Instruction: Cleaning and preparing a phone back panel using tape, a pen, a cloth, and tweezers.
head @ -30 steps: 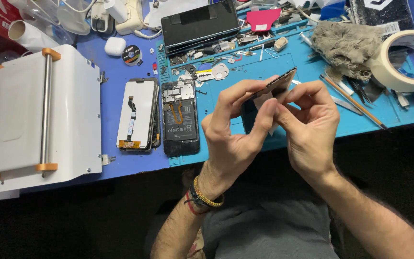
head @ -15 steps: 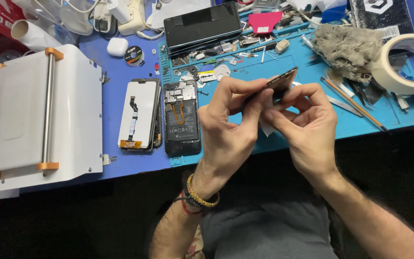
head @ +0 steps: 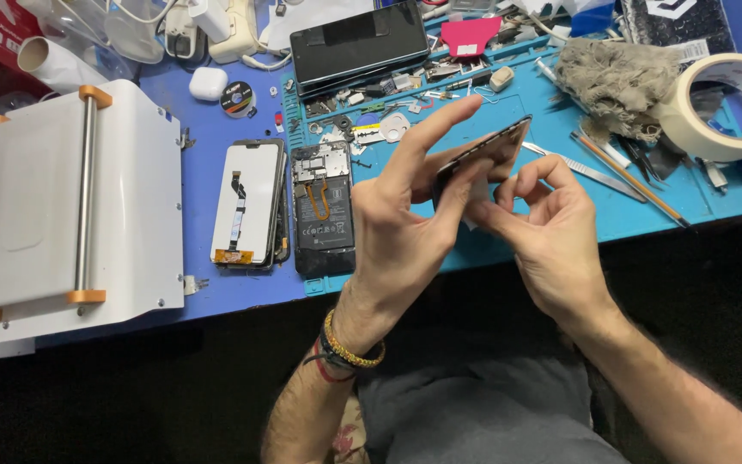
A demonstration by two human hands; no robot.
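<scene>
Both hands grip a dark phone panel at frame centre.

Left hand (head: 405, 228) and right hand (head: 551, 232) pinch the phone panel (head: 484, 153) edge-on, raised above the blue bench (head: 216, 292).

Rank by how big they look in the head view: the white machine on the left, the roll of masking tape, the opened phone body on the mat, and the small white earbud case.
1. White machine
2. Roll of masking tape and opened phone body: look about alike, so unranked
3. Earbud case
</scene>
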